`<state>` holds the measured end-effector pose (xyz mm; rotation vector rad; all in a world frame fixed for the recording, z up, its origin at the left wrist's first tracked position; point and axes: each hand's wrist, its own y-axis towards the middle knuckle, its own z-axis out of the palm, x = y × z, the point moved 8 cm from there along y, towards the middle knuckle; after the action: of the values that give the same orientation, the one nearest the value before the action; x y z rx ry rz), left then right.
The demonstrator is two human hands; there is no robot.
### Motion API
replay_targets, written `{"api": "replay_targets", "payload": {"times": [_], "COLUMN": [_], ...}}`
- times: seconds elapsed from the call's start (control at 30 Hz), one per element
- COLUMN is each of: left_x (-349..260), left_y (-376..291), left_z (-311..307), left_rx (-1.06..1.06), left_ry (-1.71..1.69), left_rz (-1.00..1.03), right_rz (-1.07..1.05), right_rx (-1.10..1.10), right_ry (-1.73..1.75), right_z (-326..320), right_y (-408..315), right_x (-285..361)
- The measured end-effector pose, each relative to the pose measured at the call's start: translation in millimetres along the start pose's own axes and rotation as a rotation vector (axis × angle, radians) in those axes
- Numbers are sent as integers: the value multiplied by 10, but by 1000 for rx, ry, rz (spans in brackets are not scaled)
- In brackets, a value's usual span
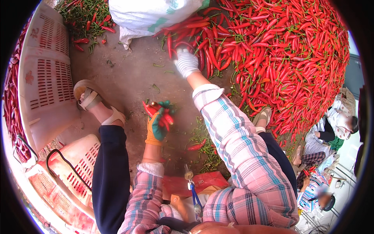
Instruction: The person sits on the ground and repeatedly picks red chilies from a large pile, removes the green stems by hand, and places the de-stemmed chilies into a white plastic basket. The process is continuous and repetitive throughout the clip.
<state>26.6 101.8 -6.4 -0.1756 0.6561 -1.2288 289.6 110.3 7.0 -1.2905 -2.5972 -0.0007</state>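
My left hand (157, 125), in an orange and green work glove, holds a small bunch of red chili peppers (150, 109) above the floor between my feet. My right hand (187, 63) wears a light striped glove and reaches to the near left edge of a large heap of red chili peppers (280, 58). Its fingertips are blurred among the peppers, so I cannot tell whether it grips any. Just above it lies a white woven sack (140, 17) with green print. Green stems with a few red peppers (209, 152) lie on the floor below my right forearm.
On the left stand a pale slotted plastic crate (46, 67) and another slotted basket (84, 163) with a dark handle. Stems and peppers (84, 20) lie piled at the upper left. A red bag (204, 180) lies before my lap. Two people sit at the right, beyond the heap.
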Motion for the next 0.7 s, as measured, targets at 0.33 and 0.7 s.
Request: {"api": "replay_targets", "payload": {"times": [0.33,0.7], "left_x": [44,-220], "left_y": [-3,-831], "left_z": [284,1846], "left_rx": [-15,221], "left_ry": [469,708], "left_rz": [17,197], "right_rz": [103,102], "right_rx": [254,493], "right_ry": [1229,1430], "right_z": [-106,-1397], "right_y": [-1637,-2690], "right_x": [-61,18]}}
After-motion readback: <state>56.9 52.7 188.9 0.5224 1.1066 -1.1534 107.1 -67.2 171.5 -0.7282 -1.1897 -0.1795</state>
